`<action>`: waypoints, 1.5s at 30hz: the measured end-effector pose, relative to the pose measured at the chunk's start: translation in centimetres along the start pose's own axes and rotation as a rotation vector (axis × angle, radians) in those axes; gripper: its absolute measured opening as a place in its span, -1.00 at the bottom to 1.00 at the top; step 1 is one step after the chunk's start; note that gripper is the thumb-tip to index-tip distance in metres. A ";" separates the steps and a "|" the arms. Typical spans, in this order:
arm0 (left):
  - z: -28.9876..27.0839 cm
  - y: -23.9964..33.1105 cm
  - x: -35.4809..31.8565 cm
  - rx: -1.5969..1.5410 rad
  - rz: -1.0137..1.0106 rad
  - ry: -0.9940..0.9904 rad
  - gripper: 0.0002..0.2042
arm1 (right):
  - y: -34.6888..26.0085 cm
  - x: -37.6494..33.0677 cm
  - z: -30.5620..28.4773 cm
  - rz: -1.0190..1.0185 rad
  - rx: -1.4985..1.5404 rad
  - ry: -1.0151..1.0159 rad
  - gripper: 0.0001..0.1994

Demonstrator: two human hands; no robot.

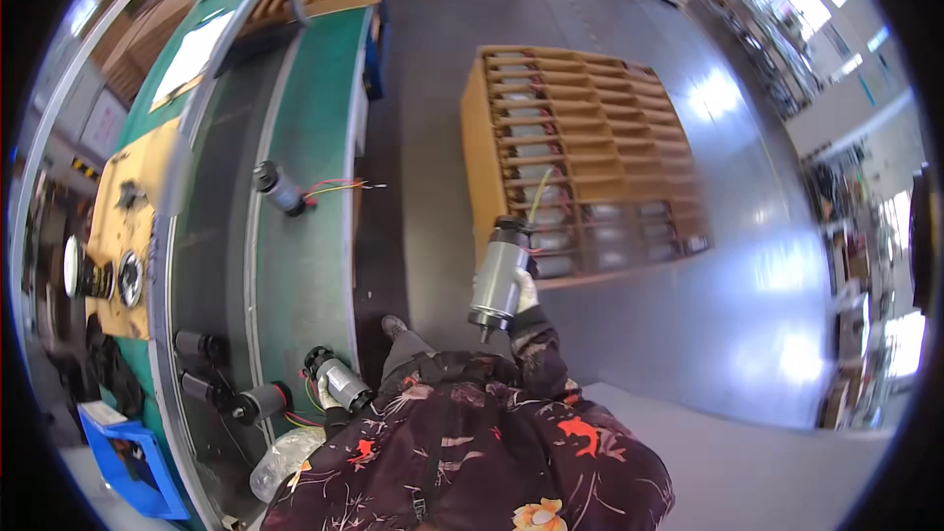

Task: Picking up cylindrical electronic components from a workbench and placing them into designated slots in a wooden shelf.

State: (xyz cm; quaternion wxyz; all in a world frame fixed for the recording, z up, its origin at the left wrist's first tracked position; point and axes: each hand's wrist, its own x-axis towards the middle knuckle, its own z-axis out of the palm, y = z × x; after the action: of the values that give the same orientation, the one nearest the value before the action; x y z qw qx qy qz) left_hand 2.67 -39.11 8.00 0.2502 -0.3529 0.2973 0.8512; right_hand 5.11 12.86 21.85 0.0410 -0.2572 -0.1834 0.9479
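In my right hand (528, 290), gloved in white, is a grey cylindrical electric motor (500, 275) with black ends and a shaft pointing down. It is held up beside the near left corner of a divided cardboard box (473, 138). A yellow wire rises from the motor's top. My left hand (325, 394), also gloved, is closed round a second grey motor (341, 381) at the green bench's near edge. The fingers of both hands are partly hidden. Farther along the green bench top (305, 108) lies another motor (282, 190) with red and yellow wires.
Several motors lie in rows in the box's slots (531, 150). More motors (261, 401) lie on the dark conveyor (221, 236) at my left. Beyond it are a wooden fixture (108, 216) and a blue bin (138, 462). A clear plastic bag (285, 462) is near my left arm.
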 end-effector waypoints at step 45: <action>38.7 -58.6 -2.4 0.649 -0.426 0.378 -0.68 | -50.5 37.6 -32.7 0.450 -2.435 -0.452 -0.15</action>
State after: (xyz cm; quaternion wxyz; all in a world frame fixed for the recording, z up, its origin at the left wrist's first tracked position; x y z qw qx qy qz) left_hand 23.89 27.69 12.69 0.4594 -0.4592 0.5107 0.5632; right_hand -11.80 76.96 -3.51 -0.4167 0.0140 -0.8923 0.1733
